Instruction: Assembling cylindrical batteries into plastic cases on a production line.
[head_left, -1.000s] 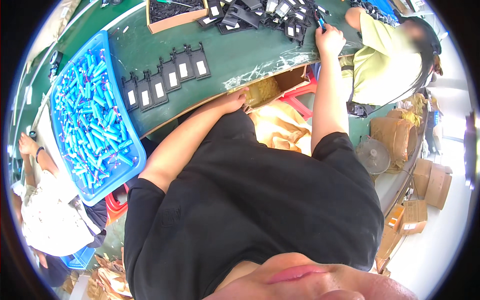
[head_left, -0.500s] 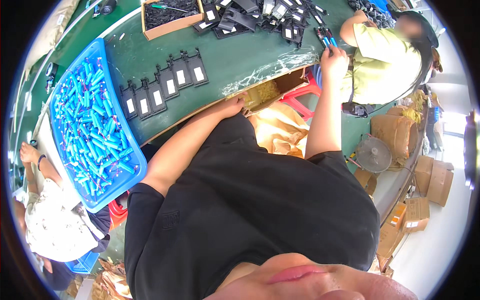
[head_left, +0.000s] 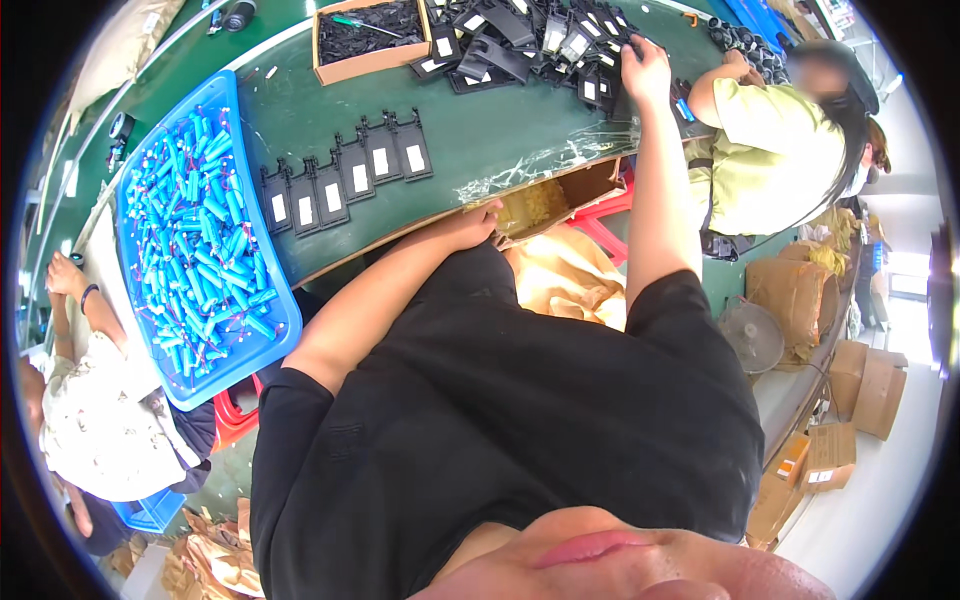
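We see the right hand (head_left: 645, 68), upper right of the frame, at the right edge of a pile of black plates (head_left: 490, 62) on the green bench (head_left: 480, 130). Its fingers bend downward; we can't tell if they pinch anything. We have the left hand (head_left: 475, 226) mid-frame, by the bench edge, just beside an open cardboard box (head_left: 595, 185); its finger state we can't tell. Left of centre, we note a row of white-labelled plates (head_left: 355, 172); further left, a blue tray (head_left: 287, 335) full of blue cylinders (head_left: 205, 240). Upper right: a co-worker (head_left: 760, 150).
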